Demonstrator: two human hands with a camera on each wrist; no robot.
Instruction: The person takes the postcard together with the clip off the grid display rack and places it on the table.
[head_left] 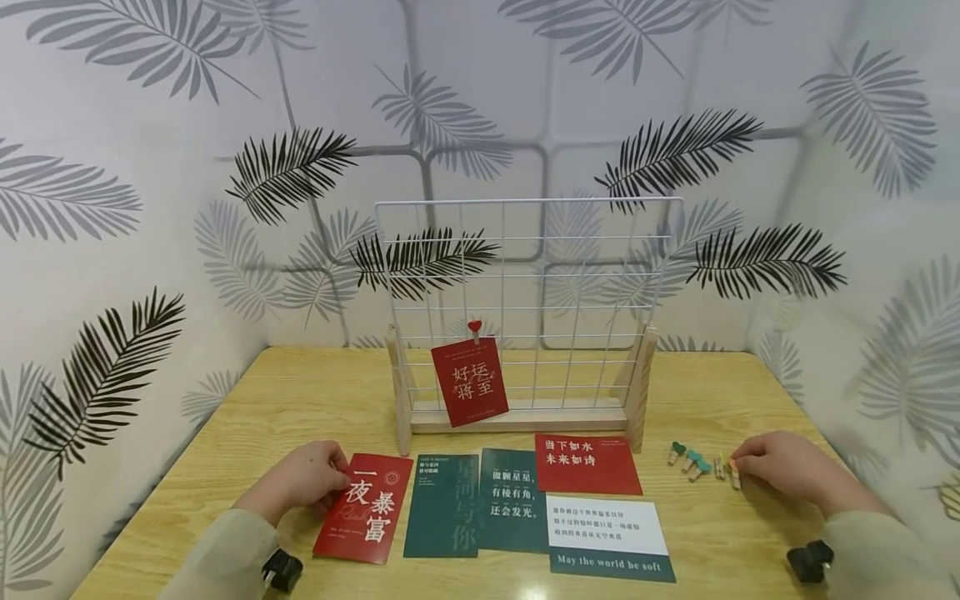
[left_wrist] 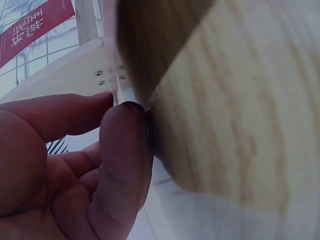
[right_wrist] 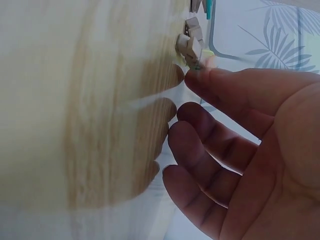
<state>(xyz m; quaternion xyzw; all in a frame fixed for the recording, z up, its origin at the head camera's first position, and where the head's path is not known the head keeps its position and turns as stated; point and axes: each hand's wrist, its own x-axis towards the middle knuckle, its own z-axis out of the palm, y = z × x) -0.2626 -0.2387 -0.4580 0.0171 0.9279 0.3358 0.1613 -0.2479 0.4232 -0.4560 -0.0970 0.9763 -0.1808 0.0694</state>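
Note:
My left hand point(head_left: 313, 477) pinches the left edge of a red card point(head_left: 367, 508) with white lettering, lying on the table. In the left wrist view, the thumb and a finger meet at that thin edge. On the right, my right hand point(head_left: 780, 467) rests with a fingertip at a small wooden clothespin with an orange top point(head_left: 734, 475). Its fingers are loosely bent and apart in the right wrist view, beside the clothespins point(right_wrist: 191, 46). A yellow-topped clothespin point(head_left: 720, 467) and several with green or teal hearts point(head_left: 697, 468) lie just left of it.
A white wire grid point(head_left: 532, 308) stands in a wooden base point(head_left: 517, 421). A red card point(head_left: 471, 383) hangs there from a red-heart clothespin point(head_left: 475, 329). Two green cards point(head_left: 442, 521), a red card point(head_left: 588, 479) and a white-and-green card point(head_left: 607, 525) lie in front on the wooden table point(head_left: 300, 392).

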